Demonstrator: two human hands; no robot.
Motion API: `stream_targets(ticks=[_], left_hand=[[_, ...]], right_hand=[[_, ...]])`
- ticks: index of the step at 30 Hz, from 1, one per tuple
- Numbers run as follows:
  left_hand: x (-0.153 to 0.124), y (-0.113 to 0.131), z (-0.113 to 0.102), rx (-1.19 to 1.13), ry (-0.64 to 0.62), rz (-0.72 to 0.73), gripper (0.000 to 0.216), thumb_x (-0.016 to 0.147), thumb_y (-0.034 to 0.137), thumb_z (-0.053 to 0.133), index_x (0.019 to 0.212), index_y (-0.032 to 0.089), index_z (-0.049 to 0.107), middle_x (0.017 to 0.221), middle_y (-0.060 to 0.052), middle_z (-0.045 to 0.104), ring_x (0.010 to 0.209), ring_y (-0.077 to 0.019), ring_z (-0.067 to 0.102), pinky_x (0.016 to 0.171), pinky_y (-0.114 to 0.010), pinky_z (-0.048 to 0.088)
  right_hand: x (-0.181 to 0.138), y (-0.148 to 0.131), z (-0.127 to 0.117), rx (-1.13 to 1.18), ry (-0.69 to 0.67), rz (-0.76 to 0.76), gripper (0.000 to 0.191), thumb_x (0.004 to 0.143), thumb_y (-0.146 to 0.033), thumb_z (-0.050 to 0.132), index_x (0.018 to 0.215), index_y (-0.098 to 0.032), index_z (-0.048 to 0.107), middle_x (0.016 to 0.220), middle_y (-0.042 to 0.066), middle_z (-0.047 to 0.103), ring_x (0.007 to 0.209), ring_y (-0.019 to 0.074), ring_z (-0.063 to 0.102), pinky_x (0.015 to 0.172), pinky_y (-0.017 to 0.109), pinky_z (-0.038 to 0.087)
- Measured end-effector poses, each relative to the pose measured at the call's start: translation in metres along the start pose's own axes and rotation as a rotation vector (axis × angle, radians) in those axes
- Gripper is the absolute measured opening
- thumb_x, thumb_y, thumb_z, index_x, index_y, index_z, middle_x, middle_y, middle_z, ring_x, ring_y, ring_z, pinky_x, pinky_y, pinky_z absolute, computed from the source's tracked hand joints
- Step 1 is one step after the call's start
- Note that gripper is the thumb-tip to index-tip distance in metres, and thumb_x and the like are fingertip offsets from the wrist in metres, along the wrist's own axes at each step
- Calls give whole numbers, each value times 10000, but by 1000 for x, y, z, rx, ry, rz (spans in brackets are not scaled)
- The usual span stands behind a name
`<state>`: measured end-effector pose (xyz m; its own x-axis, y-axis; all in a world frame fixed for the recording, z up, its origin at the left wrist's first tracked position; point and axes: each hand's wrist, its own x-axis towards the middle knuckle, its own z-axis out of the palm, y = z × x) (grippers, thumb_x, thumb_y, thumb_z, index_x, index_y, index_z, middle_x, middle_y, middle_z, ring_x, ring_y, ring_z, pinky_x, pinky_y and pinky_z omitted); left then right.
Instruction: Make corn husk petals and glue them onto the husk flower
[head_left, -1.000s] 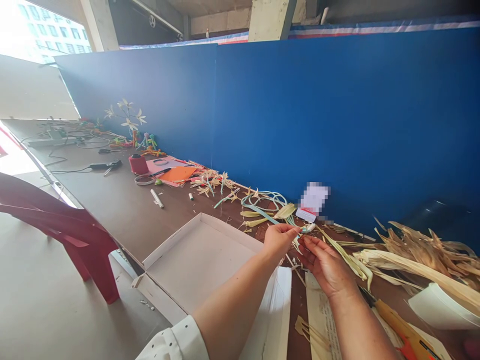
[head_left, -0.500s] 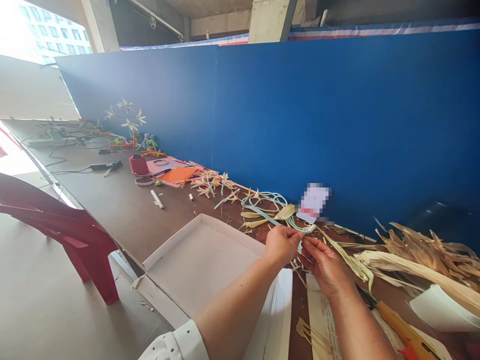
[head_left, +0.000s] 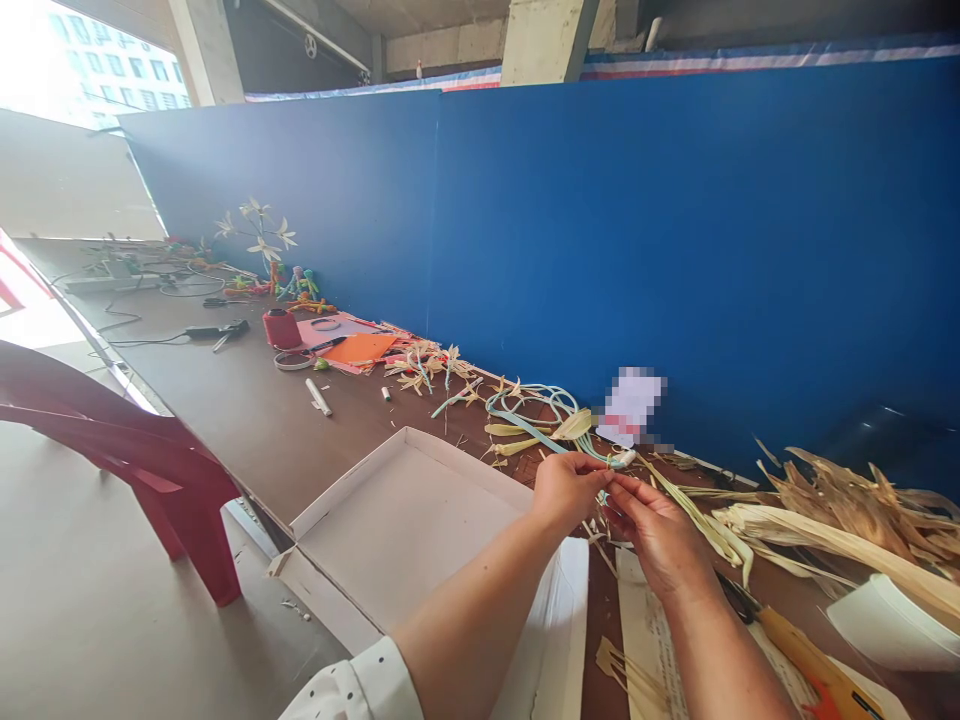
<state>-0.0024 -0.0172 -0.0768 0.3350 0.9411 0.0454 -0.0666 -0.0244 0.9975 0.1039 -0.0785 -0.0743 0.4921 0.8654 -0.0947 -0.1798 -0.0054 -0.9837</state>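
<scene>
My left hand [head_left: 564, 490] and my right hand [head_left: 654, 530] meet fingertip to fingertip over the table, both closed in a pinch. Between them shows a bit of a thin pale-blue stem-like piece [head_left: 603, 496]; fingers hide most of it. Just beyond the fingertips lies a coil of pale-blue cord or tubing [head_left: 536, 400] with a white end. Yellowish husk strips [head_left: 517, 447] rest against the coil. More pale green strips [head_left: 701, 515] lie right of my right hand.
An open white box [head_left: 420, 520] lies under my left forearm. Dried corn husks [head_left: 847, 500], a white cup [head_left: 892, 625] on its side and a yellow-handled tool [head_left: 810, 660] are at the right. Husk flowers [head_left: 427, 365] lie by the blue partition [head_left: 600, 220]. A red chair [head_left: 195, 540] stands left.
Both hands stay pinched together in nearly the same place, with slight finger movement. The whole view has shifted a little, so things sit slightly farther right.
</scene>
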Motion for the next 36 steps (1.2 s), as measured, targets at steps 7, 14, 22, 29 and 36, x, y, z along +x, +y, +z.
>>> stream_targets(ticks=[7, 14, 22, 29, 36], left_hand=[[4, 2, 1, -88, 14, -57, 185, 674, 270, 729, 810, 145, 728, 707, -19, 656, 617, -86, 554, 620, -198, 458], [1, 7, -2, -145, -6, -71, 175, 675, 259, 716, 796, 133, 705, 673, -10, 634, 557, -66, 507, 558, -190, 406], [-6, 10, -2, 236, 0, 1, 177, 699, 353, 667, 757, 194, 716, 647, 9, 631, 578, -97, 497, 569, -217, 363], [-12, 16, -3, 398, 1, 35, 214, 720, 407, 634, 762, 218, 724, 692, -7, 665, 617, -125, 536, 597, -226, 374], [-15, 19, -2, 499, 12, 70, 188, 739, 382, 610, 776, 237, 724, 702, -16, 670, 648, -148, 563, 635, -236, 397]], right_hand=[[-5, -3, 6, 11, -20, -1, 353, 537, -337, 822, 856, -216, 732, 818, 12, 711, 690, 156, 641, 652, 250, 547], [-6, -10, 4, 25, -14, -5, 379, 506, -374, 839, 823, -213, 708, 813, 24, 709, 719, 177, 650, 659, 274, 554], [-1, -8, -2, -91, 147, -160, 355, 603, -482, 766, 858, -238, 728, 902, 31, 710, 690, 163, 611, 593, 247, 514], [-2, -8, 0, -75, 138, -135, 292, 602, -474, 770, 786, -251, 732, 751, 13, 694, 566, 133, 546, 554, 246, 493], [-2, -7, 0, -99, 137, -124, 323, 561, -409, 814, 827, -244, 730, 587, -41, 621, 601, 133, 579, 612, 227, 491]])
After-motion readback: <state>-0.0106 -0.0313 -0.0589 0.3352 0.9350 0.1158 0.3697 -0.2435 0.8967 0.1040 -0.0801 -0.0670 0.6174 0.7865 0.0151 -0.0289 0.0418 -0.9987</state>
